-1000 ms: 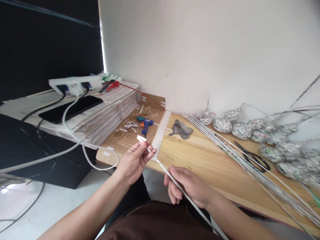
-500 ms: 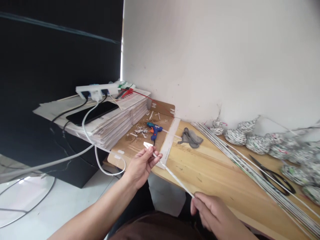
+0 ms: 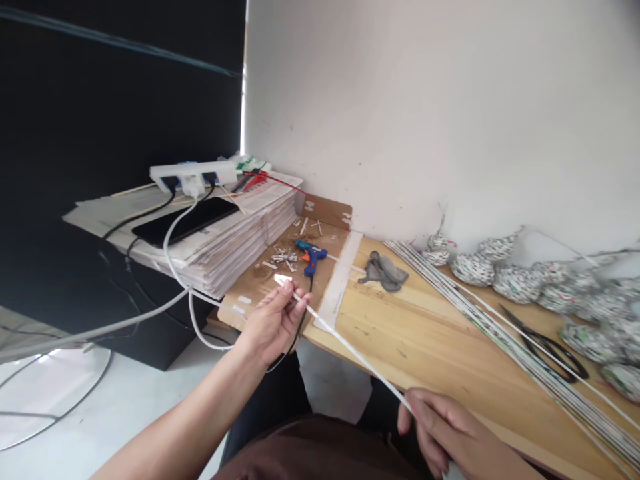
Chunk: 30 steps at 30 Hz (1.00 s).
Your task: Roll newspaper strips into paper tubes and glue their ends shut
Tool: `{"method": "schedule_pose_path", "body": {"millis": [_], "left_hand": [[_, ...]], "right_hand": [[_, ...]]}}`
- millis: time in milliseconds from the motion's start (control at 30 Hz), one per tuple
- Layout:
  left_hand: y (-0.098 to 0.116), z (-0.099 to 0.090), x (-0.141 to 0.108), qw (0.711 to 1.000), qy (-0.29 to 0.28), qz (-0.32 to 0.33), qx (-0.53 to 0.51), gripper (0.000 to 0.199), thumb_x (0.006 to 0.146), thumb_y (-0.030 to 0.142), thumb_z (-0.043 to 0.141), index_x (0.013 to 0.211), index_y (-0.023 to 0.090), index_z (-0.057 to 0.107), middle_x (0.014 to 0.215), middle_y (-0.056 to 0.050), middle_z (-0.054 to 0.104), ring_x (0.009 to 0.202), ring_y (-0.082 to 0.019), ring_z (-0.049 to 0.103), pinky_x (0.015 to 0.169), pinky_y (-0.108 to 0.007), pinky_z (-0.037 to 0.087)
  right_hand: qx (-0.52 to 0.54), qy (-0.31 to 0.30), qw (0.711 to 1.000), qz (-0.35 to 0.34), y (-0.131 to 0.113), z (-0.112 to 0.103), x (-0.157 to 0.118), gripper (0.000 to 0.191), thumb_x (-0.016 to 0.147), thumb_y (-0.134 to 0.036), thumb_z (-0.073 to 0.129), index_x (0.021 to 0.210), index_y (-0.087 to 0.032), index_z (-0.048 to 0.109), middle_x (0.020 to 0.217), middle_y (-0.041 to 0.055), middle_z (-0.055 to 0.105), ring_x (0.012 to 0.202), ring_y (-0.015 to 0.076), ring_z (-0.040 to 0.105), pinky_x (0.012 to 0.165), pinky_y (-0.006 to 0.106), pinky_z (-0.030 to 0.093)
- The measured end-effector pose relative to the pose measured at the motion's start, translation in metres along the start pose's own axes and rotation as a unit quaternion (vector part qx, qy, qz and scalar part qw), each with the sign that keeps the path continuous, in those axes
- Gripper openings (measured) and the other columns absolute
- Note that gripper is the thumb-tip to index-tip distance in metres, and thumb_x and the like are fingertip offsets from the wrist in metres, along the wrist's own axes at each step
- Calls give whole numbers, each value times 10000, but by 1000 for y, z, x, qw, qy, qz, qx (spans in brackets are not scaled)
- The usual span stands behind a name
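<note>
A thin white rolled-paper stick (image 3: 356, 349) runs slantwise between my two hands in front of the table edge. My left hand (image 3: 274, 321) pinches its far end, where a flat pointed paper tip sticks out past the thumb. Farther down the stick, my right hand (image 3: 443, 427) has its fingers closed around the near end. Just beyond my left hand, a blue glue gun (image 3: 314, 259) lies on a brown cardboard sheet (image 3: 255, 288), beside a small heap of white paper scraps (image 3: 284, 256).
Newspapers (image 3: 235, 247) are stacked at left, bearing a phone (image 3: 186, 222) and a power strip (image 3: 193, 176) with hanging cables. A grey cloth (image 3: 384, 271), a bundle of paper sticks (image 3: 480, 333), black scissors (image 3: 547, 350) and several woven paper shapes (image 3: 515, 283) lie to the right.
My left hand has moved left and slightly toward me along with the stick's tip. My right hand has shifted right and a little down, and more of the stick shows between them.
</note>
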State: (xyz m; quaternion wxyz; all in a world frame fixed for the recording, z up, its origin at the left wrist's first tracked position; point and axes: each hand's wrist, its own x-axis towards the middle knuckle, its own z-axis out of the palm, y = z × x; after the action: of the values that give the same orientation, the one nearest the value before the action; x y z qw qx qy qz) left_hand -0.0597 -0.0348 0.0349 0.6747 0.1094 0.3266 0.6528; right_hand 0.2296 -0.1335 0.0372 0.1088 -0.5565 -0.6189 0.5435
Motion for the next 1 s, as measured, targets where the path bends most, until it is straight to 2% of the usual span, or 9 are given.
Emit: {"method": "schedule_pose_path", "body": {"millis": [100,167,367,433,600,700,800,900,1000], "left_hand": [[4,-2,4,1000,-3,29,3,132,874,106,554,804,85,663,712,-55,659,703,-138,703,640,-172,594],[4,-3,5,999,-5,34,3,125,870,106,562,801,89,665,714,-54,660,711,-137,702,650,-174,595],[3,-1,4,1000,-18,16,13,139,878,118,551,807,83,665,712,-55,653,703,-136,697,621,-163,592],[2,0,5,1000,-12,14,11,133,876,117,555,804,85,662,709,-52,652,694,-135,696,615,-161,591],[1,4,5,999,-15,30,10,112,870,123,570,813,96,662,724,-50,661,705,-131,697,632,-165,593],[3,5,4,999,-24,22,20,124,871,115,563,801,91,663,724,-56,660,715,-139,698,635,-173,596],[5,5,3,999,-26,16,18,134,872,119,560,791,92,664,707,-52,653,703,-137,697,629,-170,595],[7,5,4,999,-16,26,20,135,873,130,564,791,96,665,694,-45,645,692,-133,696,617,-161,591],[8,7,5,998,2,52,33,133,873,122,562,794,93,665,699,-43,645,679,-121,690,624,-159,589]], "right_hand": [[-163,159,971,-74,-1,-11,-9,369,875,-564,485,973,-226,598,865,84,641,799,229,589,725,323,419],[-200,203,955,-80,-2,-15,-12,376,883,-570,456,928,-234,618,878,101,645,824,252,584,741,345,411],[25,-45,998,40,2,-12,-19,614,940,-611,202,839,-177,624,478,1,450,516,150,463,593,275,415],[18,-30,999,33,2,-10,-16,577,932,-617,255,904,-176,626,532,11,501,537,147,477,596,266,420],[-100,149,981,-68,0,-6,-4,407,870,-594,471,845,-213,611,733,46,592,677,172,549,640,262,426],[16,56,998,12,3,-5,-4,515,904,-637,330,889,-193,591,563,-9,487,460,119,443,489,240,374],[129,-63,989,36,4,-7,-9,573,929,-624,277,906,-146,593,485,-32,433,473,123,463,554,253,412],[113,-49,992,2,1,-9,-12,546,950,-575,301,953,-131,619,542,6,527,625,152,540,721,299,435],[42,27,999,-1,0,-10,-13,452,919,-554,428,1075,-168,605,695,25,603,668,151,550,696,284,431]]}}
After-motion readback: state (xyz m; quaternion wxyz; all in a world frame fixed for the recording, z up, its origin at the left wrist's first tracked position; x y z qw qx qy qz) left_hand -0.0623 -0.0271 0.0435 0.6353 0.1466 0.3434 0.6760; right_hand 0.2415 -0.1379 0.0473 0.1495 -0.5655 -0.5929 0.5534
